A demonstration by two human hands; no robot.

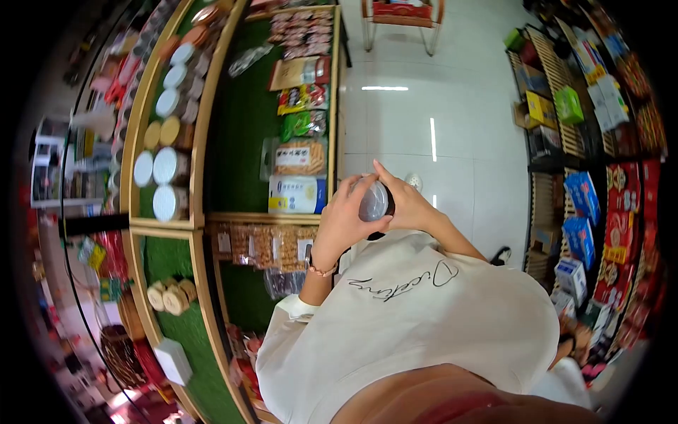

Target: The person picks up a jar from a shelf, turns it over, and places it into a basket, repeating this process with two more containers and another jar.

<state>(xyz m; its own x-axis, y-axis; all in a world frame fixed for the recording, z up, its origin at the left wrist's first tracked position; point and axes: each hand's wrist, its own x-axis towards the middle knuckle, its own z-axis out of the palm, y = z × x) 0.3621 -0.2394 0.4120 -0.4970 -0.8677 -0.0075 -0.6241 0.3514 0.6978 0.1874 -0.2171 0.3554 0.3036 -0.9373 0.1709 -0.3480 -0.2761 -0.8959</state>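
Observation:
Between my two hands is a small round jar [373,203] with a translucent greyish lid facing up. My left hand [345,215], a bracelet at its wrist, curls round the near left side of the lid, thumb along the front edge. My right hand [408,205] wraps the jar from the right, its index finger pointing up past the rim. Most of the jar's body is hidden by the fingers, so its contents cannot be made out. The jar is held in front of my white shirt [424,304], above the floor.
On my left, a wooden display shelf [201,141] lined with green turf holds bagged snacks [300,157] and white-lidded jars [169,166]. Shelves with boxed goods [582,198] stand on the right. A chair [402,20] is ahead on the pale tiled floor [466,92].

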